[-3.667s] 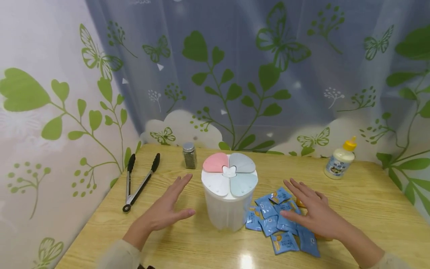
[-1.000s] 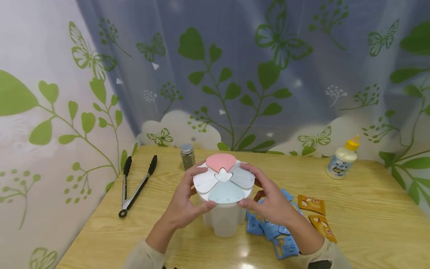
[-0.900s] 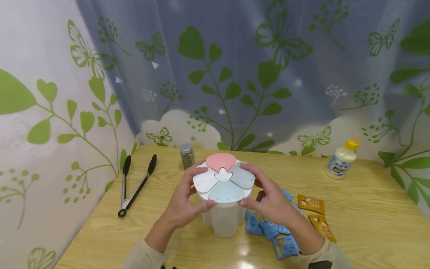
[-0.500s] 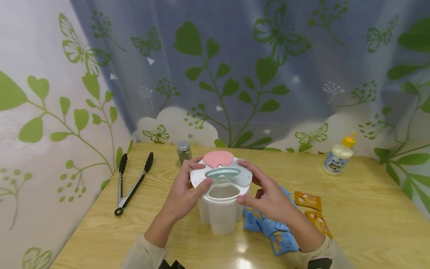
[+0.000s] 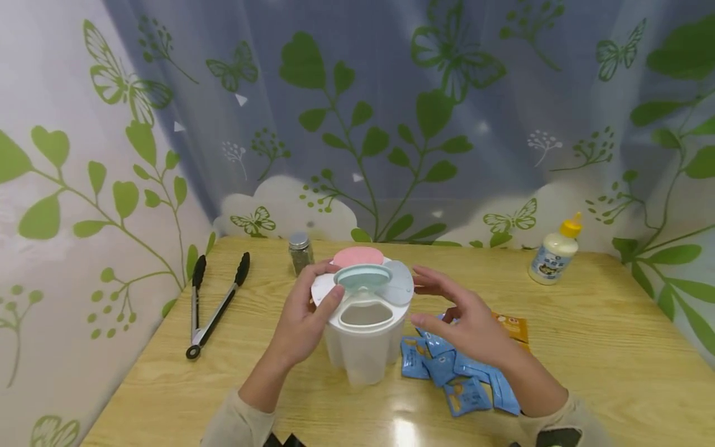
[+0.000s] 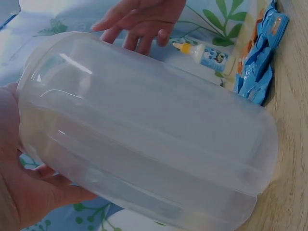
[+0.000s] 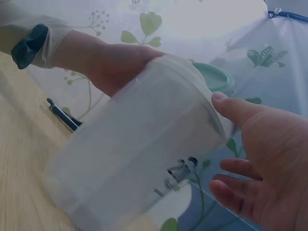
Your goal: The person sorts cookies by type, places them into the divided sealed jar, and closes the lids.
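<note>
A translucent storage canister (image 5: 363,357) stands on the table, its lid divided into petal-shaped flaps. The front pale-green flap (image 5: 364,277) is raised, leaving an oval opening below it; the pink flap (image 5: 357,255) lies down at the back. My left hand (image 5: 296,326) grips the lid's left side, thumb on top near the raised flap. To the right, my right hand (image 5: 472,323) is held with loosely bent fingers and holds nothing, a small gap from the lid. In the right wrist view, the thumb of my right hand (image 7: 279,159) overlaps the canister's rim.
Blue sachets (image 5: 468,396) lie piled right of the canister, partly under my right forearm, with an orange sachet (image 5: 511,326) behind. Opened tongs (image 5: 218,313) lie at left. A spice jar (image 5: 300,253) and a yellow-capped bottle (image 5: 552,259) stand near the back edge.
Both hands came to the lid, and it turned so the pale-green flap faces front. That flap then rose. My right hand has since let go and moved slightly right; my left keeps its grip.
</note>
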A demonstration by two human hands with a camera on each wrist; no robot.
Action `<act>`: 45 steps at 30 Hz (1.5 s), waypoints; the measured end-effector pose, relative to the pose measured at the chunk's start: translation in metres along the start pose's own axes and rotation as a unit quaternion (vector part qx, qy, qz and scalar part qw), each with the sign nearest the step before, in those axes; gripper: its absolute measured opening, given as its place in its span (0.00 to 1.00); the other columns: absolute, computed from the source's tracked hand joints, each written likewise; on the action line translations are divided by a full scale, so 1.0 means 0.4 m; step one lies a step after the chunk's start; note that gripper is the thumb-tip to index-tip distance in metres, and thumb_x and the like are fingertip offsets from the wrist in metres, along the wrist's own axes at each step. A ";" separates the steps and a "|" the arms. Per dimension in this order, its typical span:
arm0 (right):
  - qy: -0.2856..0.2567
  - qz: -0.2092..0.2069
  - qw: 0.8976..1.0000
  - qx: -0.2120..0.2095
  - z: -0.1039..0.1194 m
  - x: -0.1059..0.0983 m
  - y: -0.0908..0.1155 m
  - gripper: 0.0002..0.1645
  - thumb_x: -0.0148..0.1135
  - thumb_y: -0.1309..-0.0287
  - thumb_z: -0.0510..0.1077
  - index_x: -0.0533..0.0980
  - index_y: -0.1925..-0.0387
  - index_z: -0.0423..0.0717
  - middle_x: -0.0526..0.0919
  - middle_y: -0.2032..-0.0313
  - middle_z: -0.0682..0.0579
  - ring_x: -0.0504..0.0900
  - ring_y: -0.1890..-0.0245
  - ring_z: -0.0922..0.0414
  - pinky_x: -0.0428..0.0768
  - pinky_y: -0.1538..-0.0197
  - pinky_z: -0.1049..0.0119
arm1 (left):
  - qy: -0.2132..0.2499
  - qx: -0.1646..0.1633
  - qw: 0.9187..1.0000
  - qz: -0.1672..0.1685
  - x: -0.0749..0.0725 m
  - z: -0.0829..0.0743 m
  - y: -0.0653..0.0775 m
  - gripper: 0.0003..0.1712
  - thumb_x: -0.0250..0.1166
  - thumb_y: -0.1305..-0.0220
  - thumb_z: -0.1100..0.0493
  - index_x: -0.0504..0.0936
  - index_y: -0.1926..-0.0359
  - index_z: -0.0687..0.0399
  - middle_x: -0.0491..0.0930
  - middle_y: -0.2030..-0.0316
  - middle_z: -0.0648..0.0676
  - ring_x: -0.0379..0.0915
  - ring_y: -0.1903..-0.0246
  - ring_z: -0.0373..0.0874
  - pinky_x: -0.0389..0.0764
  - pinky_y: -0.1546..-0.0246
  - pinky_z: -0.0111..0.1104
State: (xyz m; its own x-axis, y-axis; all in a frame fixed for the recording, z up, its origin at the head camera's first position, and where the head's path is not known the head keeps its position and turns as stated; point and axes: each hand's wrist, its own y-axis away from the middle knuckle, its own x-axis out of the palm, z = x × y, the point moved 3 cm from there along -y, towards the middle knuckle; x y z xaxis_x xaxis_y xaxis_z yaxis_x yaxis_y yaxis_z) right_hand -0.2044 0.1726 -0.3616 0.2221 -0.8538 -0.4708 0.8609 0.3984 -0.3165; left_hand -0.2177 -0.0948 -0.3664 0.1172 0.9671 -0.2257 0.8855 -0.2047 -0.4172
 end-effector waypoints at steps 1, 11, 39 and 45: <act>0.001 -0.002 1.000 0.003 -0.006 -0.010 0.006 0.40 0.66 0.36 0.41 0.63 0.28 0.65 0.76 0.36 0.51 0.77 0.40 0.59 0.78 0.70 0.67 | 0.000 0.000 1.000 0.001 -0.001 -0.001 -0.001 0.17 0.57 0.27 0.60 0.70 0.41 0.54 0.66 0.31 0.60 0.68 0.35 0.58 0.83 0.54 0.35; -0.026 0.009 0.999 0.044 -0.093 -0.112 0.088 0.38 0.60 0.32 0.37 0.60 0.25 0.55 0.75 0.36 0.59 0.81 0.51 0.63 0.83 0.62 0.62 | -0.007 0.000 1.000 0.008 -0.002 -0.005 -0.003 0.17 0.56 0.27 0.60 0.68 0.41 0.56 0.64 0.30 0.62 0.62 0.30 0.59 0.79 0.44 0.44; 0.024 -0.007 0.983 0.184 -0.377 -0.271 0.200 0.38 0.63 0.33 0.45 0.60 0.27 0.39 0.78 0.44 0.72 0.82 0.54 0.73 0.80 0.68 0.65 | 0.042 -0.046 0.998 0.007 -0.007 0.007 -0.005 0.17 0.60 0.29 0.60 0.69 0.43 0.56 0.62 0.29 0.62 0.60 0.28 0.59 0.78 0.42 0.45; 0.002 -0.024 0.977 0.211 -0.414 -0.277 0.216 0.38 0.66 0.36 0.46 0.63 0.30 0.36 0.78 0.47 0.77 0.84 0.57 0.68 0.79 0.68 0.68 | 0.045 -0.048 0.998 0.005 -0.007 0.010 -0.006 0.17 0.60 0.29 0.60 0.69 0.43 0.57 0.63 0.29 0.62 0.63 0.30 0.59 0.79 0.44 0.40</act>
State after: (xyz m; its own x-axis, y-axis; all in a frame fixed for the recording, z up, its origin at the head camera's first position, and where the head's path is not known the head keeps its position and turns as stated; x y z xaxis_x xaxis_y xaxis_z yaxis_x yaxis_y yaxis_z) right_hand -0.2304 0.3570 -0.4730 0.1747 -0.8664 -0.4678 0.9827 0.1829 0.0282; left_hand -0.2217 -0.0977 -0.3682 0.1626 0.9755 -0.1481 0.9223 -0.2036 -0.3284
